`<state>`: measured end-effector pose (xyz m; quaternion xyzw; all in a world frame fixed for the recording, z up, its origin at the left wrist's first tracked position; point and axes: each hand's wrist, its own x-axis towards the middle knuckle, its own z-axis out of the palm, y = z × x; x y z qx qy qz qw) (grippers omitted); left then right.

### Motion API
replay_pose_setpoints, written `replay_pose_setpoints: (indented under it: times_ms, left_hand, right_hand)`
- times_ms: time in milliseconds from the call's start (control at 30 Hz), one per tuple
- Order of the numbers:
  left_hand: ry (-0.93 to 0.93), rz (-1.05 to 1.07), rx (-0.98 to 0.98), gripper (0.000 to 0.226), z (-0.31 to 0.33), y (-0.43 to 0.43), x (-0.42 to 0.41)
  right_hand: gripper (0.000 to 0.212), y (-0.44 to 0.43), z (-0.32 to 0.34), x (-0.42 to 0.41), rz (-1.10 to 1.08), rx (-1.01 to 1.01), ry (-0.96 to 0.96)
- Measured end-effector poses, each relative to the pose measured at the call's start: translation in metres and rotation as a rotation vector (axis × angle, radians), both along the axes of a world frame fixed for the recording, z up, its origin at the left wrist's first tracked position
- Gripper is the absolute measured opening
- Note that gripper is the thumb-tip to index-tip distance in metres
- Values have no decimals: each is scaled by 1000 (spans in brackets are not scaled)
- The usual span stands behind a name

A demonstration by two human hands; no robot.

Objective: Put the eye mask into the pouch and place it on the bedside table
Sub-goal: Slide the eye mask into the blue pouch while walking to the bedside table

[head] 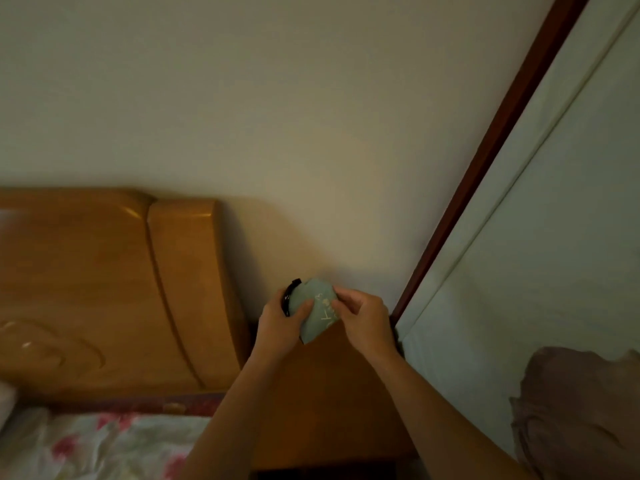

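Pouch (318, 311) — pale green, held above the bedside table (332, 403) beside the headboard (114, 292). Left hand (280, 323) pinches its side; right hand (363, 317) closes on its mouth. A black eye mask (288, 299) strap still pokes out — better tuck it fully inside before setting down.

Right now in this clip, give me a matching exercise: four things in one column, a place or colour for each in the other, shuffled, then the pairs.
Things:
1. pouch
2. headboard
3. bedside table
4. bedsheet

Descriptions:
A. pink floral print, bottom left
B. pale green, held in both hands
C. glossy wood, against the wall at left
D. dark wood top, beneath the forearms

Pairs: 1-B, 2-C, 3-D, 4-A
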<state>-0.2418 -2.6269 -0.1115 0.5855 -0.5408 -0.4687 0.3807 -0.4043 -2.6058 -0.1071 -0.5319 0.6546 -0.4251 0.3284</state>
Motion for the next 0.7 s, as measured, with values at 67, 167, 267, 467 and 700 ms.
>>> replay_pose_setpoints:
  times_ms: [67,167,267,467,700]
  left_hand:
    - [-35,-32,10,56,-12,-20,-5]
    - [-81,-73,45,54,-28,-41,-13]
    - [-127,-130,77,53,-44,-56,-21]
    - [-260,-144,202,57,-90,-75,-34]
    - [-407,-159,299,55,-179,-101,-50]
  right_hand:
    - [27,-14,-10,-2,-30,13,5]
    - [28,-26,-27,-5,-52,31,17]
    - [31,-35,-51,-12,-55,53,48]
    - [29,-64,-102,-25,-10,146,86]
    - [25,-84,-196,-41,38,328,35]
